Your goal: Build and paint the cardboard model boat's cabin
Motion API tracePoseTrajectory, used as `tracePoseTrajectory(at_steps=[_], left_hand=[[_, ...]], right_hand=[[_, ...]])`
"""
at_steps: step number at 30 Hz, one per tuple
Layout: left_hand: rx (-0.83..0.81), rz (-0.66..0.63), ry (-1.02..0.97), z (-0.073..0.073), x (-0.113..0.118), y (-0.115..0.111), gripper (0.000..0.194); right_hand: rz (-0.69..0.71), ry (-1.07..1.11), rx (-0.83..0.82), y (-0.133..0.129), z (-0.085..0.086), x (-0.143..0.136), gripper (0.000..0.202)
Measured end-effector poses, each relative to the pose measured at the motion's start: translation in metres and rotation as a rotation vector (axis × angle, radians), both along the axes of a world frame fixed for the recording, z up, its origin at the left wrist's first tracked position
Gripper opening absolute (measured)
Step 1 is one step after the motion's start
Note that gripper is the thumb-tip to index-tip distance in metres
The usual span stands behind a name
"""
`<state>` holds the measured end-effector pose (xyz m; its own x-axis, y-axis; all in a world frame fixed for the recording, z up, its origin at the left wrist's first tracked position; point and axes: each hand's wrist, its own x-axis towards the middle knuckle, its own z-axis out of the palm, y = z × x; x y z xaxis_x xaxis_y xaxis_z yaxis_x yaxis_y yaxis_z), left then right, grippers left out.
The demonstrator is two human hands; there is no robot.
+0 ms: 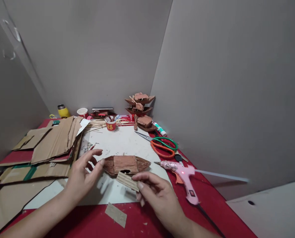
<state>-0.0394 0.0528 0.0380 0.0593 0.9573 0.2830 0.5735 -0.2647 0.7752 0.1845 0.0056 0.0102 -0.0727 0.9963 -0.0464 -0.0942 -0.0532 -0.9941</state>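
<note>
Because the cardboard piece (126,181), pinched in the right hand (158,193) just beside the brown boat (125,163), looks light and creasable, its edges seem the safest hold, the left hand (83,172) curving open.

Place: craft workspace | Station: I work at a red table (88,223) between grey walls (88,49) | Tools: glue gun (184,175), scissors (154,140) | Stock: cardboard (55,138), sticks (96,124) | Models: boats (124,162)
</note>
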Motion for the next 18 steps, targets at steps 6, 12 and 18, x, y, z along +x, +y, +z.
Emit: tracePoseTrajectory(at_steps=[6,12,18], left_hand=[[-0.403,-0.298,-0.243,0.008,0.016,-0.020,0.027],[-0.806,-0.461,-0.669,-0.010,0.026,-0.019,0.033],[-0.869,-0.417,-0.820,-0.022,0.028,-0.023,0.031]], right_hand=[[0.100,0.016,-0.009,0.001,-0.003,-0.006,0.023],[0.139,0.102,0.069,-0.002,-0.008,-0.002,0.023],[0.099,0.146,0.124,-0.002,-0.011,-0.002,0.017]])
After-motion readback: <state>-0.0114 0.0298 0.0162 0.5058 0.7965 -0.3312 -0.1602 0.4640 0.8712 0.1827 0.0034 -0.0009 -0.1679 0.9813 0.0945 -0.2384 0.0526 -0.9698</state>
